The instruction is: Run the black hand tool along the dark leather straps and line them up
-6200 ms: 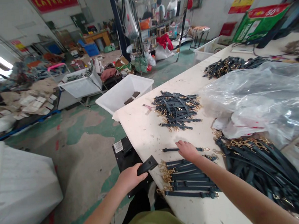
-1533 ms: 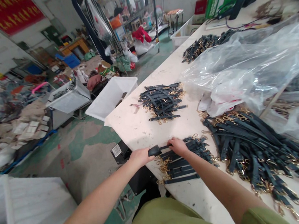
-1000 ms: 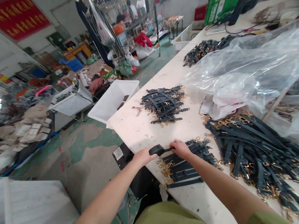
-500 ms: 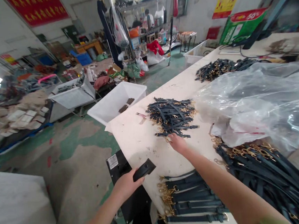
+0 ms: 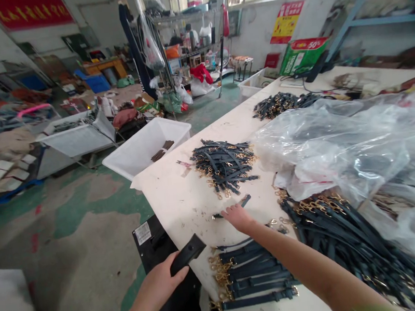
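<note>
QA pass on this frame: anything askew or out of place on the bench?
One dark strap lies alone and slanted under the right hand, apart from the aligned row at the table edge. The left hand holds a black tool off the table.

The right hand (image 5: 237, 217) touches a loose strap (image 5: 234, 209); the left hand (image 5: 161, 285) holds a black tool (image 5: 187, 254).

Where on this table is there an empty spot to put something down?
The bare white table near the corner, between the table edge and the small strap pile, is free. A narrow gap lies between that pile and the right hand. It is crowded by the plastic bags, the big strap heap and the lined-up straps.
</note>
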`<state>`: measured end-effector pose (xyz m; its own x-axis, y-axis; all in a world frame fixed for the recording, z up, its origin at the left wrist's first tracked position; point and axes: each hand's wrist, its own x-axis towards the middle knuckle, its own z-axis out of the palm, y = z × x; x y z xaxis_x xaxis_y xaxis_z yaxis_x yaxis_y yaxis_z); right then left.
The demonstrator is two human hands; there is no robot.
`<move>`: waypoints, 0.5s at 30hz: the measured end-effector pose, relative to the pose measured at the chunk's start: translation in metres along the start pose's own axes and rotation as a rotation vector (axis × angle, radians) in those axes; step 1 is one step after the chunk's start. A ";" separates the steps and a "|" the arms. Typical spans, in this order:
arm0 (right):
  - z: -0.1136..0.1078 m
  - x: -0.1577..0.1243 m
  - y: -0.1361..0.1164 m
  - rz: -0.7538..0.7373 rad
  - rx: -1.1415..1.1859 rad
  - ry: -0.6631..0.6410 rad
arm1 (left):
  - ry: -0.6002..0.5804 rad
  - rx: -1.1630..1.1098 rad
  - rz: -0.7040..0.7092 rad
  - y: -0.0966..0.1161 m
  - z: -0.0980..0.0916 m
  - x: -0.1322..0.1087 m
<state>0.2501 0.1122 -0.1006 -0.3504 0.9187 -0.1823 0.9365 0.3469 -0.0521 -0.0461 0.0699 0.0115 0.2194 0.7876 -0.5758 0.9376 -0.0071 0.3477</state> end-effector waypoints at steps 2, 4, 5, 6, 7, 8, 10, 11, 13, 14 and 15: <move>0.006 -0.023 -0.007 -0.008 0.008 -0.006 | -0.004 0.014 0.005 0.001 0.004 -0.004; 0.013 -0.036 -0.012 0.028 0.013 -0.013 | -0.006 0.026 0.027 0.002 0.007 -0.010; 0.015 -0.039 -0.014 0.059 0.013 -0.017 | -0.006 0.032 0.034 0.003 0.008 -0.012; 0.018 -0.040 -0.016 0.099 0.011 -0.018 | -0.007 0.036 0.040 0.003 0.009 -0.015; 0.019 -0.038 -0.018 0.144 0.010 -0.016 | -0.006 0.038 0.042 0.003 0.010 -0.018; 0.021 -0.036 -0.020 0.188 0.009 -0.012 | -0.001 0.040 0.043 0.002 0.010 -0.021; 0.022 -0.028 -0.026 0.238 0.028 0.006 | 0.014 0.039 0.036 0.000 0.011 -0.026; 0.022 -0.023 -0.030 0.237 0.055 0.022 | 0.019 0.033 0.035 -0.002 0.011 -0.027; 0.021 -0.013 -0.038 0.229 0.142 0.053 | 0.024 0.025 0.032 -0.004 0.013 -0.029; 0.021 -0.008 -0.041 0.242 0.196 0.064 | 0.021 0.024 0.029 -0.005 0.014 -0.030; 0.021 -0.003 -0.043 0.276 0.252 0.067 | 0.017 0.026 0.029 -0.006 0.016 -0.030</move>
<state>0.2109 0.0902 -0.1186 -0.0769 0.9843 -0.1587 0.9673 0.0351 -0.2512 -0.0541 0.0364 0.0155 0.2418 0.7972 -0.5531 0.9376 -0.0453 0.3447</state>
